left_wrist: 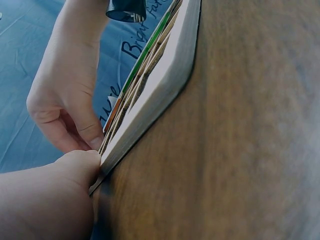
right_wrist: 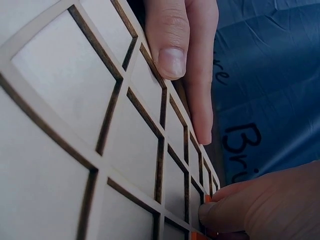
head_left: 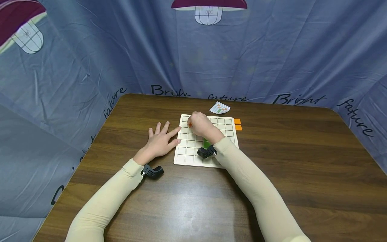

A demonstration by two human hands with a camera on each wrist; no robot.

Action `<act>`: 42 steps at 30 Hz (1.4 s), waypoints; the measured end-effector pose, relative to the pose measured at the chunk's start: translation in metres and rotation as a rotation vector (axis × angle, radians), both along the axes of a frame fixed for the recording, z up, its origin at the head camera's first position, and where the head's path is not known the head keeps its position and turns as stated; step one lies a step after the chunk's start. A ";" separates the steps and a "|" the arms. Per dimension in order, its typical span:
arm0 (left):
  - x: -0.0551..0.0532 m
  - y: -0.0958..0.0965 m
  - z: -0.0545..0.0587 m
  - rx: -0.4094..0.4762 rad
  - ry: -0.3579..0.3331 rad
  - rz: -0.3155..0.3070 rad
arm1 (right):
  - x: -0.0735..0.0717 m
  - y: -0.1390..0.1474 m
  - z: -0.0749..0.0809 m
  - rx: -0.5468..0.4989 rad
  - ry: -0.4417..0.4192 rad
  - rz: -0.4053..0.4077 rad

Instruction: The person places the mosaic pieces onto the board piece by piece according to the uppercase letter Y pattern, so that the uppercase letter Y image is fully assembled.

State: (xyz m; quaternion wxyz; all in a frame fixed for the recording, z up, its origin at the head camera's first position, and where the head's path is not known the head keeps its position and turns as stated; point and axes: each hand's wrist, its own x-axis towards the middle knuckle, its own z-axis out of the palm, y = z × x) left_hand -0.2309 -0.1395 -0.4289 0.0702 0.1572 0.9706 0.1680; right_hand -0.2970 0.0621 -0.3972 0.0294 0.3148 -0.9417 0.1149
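The orange piece (head_left: 190, 125) is located at the far left part of the white grid board (head_left: 189, 150), at the fingertips of the right hand (head_left: 202, 123). The right grip is clenched on this piece: the fingers are curled and the thumb tip bears against the orange edge. Whether the piece is fully seated in its cell cannot be determined, as the fingers cover most of it. In the right wrist view, a second orange patch (right_wrist: 199, 235) shows just beside the thumb.

The board lies flat on the wooden bench (head_left: 302, 168) and is divided into square cells by raised ribs. A green piece (head_left: 206, 144) occupies the middle of the board, partly covered by the right forearm.

The left hand (head_left: 159, 144) rests to the left of the board. The left grip is released: fingers spread, with the index fingertip and the thumb tip at the left edge of the board.

Two orange tiles (head_left: 238, 124) lie directly beside the right edge of the board, at its far end. A printed card (head_left: 220, 108) with a coloured grid lies beyond the far edge, slightly curled.

Each wrist carries a black camera mount (head_left: 152, 172) over a cream sleeve (head_left: 105, 201). A blue cloth (head_left: 145, 50) with dark lettering hangs behind the bench and along its left side.
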 end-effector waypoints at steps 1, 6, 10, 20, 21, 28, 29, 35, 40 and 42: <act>0.000 0.000 0.000 0.000 0.000 0.000 | 0.000 0.000 0.000 -0.002 0.000 0.001; 0.001 0.000 0.000 0.000 -0.002 0.001 | 0.001 0.001 0.000 -0.015 -0.010 -0.010; 0.001 0.000 -0.001 -0.001 -0.001 0.000 | 0.001 0.003 -0.002 -0.043 -0.035 -0.035; 0.000 0.000 -0.005 -0.001 -0.013 -0.002 | 0.002 0.009 -0.002 -0.078 -0.057 -0.045; 0.000 0.000 -0.005 0.000 -0.012 -0.003 | 0.003 0.011 -0.001 -0.085 -0.056 -0.050; 0.000 0.000 -0.003 0.007 -0.010 0.000 | 0.005 0.034 0.008 -0.101 -0.089 -0.071; 0.000 0.000 -0.003 0.007 -0.011 0.000 | 0.005 0.039 0.009 -0.105 -0.094 -0.075; -0.001 -0.001 -0.003 0.013 -0.015 -0.005 | 0.006 0.074 0.014 -0.119 -0.036 -0.084; -0.001 -0.002 -0.003 0.017 -0.012 -0.006 | 0.006 0.106 0.017 -0.129 0.003 -0.117; -0.001 -0.002 -0.003 0.015 -0.013 -0.005 | 0.007 0.117 0.018 -0.128 0.005 -0.130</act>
